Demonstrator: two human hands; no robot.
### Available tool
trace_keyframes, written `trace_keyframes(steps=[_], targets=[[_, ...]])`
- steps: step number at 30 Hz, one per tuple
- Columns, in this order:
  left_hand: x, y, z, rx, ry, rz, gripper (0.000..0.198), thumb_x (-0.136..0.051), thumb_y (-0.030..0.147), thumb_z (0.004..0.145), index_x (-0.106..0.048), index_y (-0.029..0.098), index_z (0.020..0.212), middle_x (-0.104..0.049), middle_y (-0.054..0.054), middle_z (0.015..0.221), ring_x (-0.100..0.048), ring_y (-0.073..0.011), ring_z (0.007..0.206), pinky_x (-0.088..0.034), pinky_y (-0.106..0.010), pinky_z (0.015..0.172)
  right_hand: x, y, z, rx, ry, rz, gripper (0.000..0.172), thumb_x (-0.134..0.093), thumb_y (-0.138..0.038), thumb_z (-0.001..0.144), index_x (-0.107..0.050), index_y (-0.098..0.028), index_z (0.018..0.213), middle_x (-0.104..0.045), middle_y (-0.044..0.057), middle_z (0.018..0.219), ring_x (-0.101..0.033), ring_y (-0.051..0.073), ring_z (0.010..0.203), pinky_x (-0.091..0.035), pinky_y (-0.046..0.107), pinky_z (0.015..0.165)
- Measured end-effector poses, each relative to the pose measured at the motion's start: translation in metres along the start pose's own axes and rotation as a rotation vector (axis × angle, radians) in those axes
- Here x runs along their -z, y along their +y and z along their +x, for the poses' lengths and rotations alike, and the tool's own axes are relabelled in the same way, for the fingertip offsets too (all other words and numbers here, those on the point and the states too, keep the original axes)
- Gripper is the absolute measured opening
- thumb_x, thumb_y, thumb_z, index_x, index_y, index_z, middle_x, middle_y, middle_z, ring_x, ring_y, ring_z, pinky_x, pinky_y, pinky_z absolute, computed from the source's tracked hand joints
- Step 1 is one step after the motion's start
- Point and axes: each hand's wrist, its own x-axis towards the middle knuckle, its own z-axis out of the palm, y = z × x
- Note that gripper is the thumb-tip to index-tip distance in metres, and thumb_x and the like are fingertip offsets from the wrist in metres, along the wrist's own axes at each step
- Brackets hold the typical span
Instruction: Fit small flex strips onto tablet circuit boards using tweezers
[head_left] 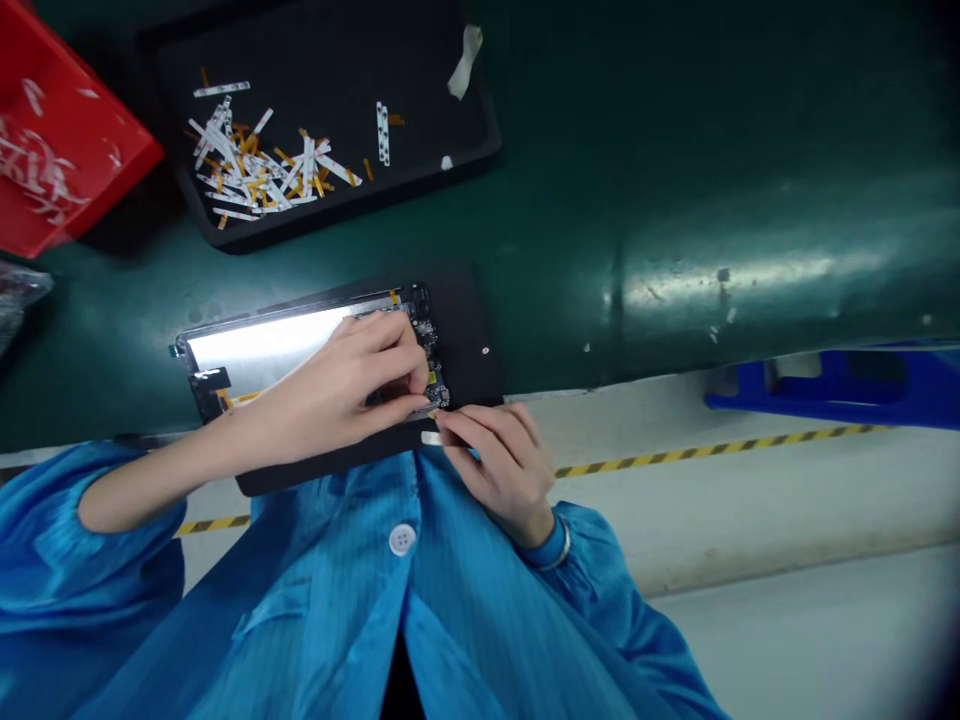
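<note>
An opened tablet [255, 345], with a bright metal plate and a circuit board [436, 372] at its right end, lies on a black mat [469, 335]. My left hand [341, 375] rests across the tablet, fingers curled and thumb close to the index finger at the board's lower corner. Whatever those fingertips may hold is hidden. My right hand [502, 460] is closed at the same corner, pinching a small flex cable [431, 438]. The cable's white strip sticks out left of the fingers, and its orange end is at the board's edge.
A black tray [337, 60] behind the tablet holds a pile of white-and-orange flex cables [262, 170]. At far left stand a red bin [112, 120] with white scraps and a clear plastic bag [19, 295]. The green table's front edge runs beneath the mat; a blue stool [825, 390] is at right.
</note>
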Motion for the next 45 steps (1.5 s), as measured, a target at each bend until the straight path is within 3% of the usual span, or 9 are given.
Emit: trace_keyframes(steps=[6,11,23,32,40,45], targets=[[0.000,0.000,0.000,0.006,0.004,0.004,0.008,-0.053,0.021,0.097,-0.058,0.017,0.091,-0.055,-0.001,0.091,-0.052,-0.0155,0.086,-0.036,-0.030,0.077,0.001,0.012,0.003,0.212,-0.038,-0.050,0.015,-0.066,-0.011,0.088,-0.072,-0.020,0.098,-0.073,0.004,0.088,-0.061,0.015,0.072,-0.053,0.028,0.063],[-0.002,-0.001,-0.001,-0.005,0.014,0.007,0.009,-0.052,0.022,0.098,-0.057,0.018,0.092,-0.055,-0.001,0.091,-0.053,-0.0158,0.085,-0.036,-0.030,0.076,0.002,0.016,0.007,0.287,-0.023,-0.072,0.010,-0.067,-0.012,0.087,-0.072,-0.021,0.090,-0.073,0.003,0.080,-0.057,0.016,0.064,-0.054,0.028,0.055],[-0.003,-0.003,0.000,-0.012,0.015,0.030,0.010,-0.052,0.022,0.098,-0.058,0.018,0.091,-0.055,-0.002,0.091,-0.053,-0.0164,0.086,-0.035,-0.031,0.075,0.001,0.013,0.009,0.288,-0.003,-0.107,0.012,-0.066,-0.009,0.086,-0.072,-0.019,0.086,-0.072,0.003,0.075,-0.056,0.014,0.060,-0.053,0.026,0.051],[-0.005,-0.001,0.001,-0.021,0.033,0.028,0.011,-0.051,0.021,0.098,-0.058,0.018,0.091,-0.056,-0.002,0.090,-0.053,-0.0170,0.085,-0.036,-0.031,0.076,0.004,0.009,0.012,0.217,-0.102,-0.096,0.012,-0.062,-0.011,0.089,-0.070,-0.020,0.092,-0.071,0.004,0.079,-0.057,0.014,0.064,-0.049,0.025,0.053],[-0.006,-0.003,0.000,-0.030,0.040,0.029,0.011,-0.051,0.022,0.098,-0.058,0.018,0.091,-0.055,-0.002,0.089,-0.052,-0.0165,0.084,-0.036,-0.032,0.077,0.001,0.012,0.012,0.229,-0.111,-0.076,0.012,-0.062,-0.014,0.090,-0.071,-0.020,0.096,-0.071,0.003,0.080,-0.057,0.012,0.064,-0.051,0.024,0.054],[-0.006,-0.004,-0.001,-0.024,0.033,0.041,0.011,-0.050,0.022,0.098,-0.058,0.018,0.091,-0.056,-0.003,0.090,-0.051,-0.0172,0.084,-0.034,-0.032,0.073,0.003,0.009,0.017,0.220,-0.139,-0.065,0.010,-0.059,-0.016,0.093,-0.068,-0.014,0.096,-0.071,0.006,0.078,-0.059,0.014,0.063,-0.051,0.026,0.053]])
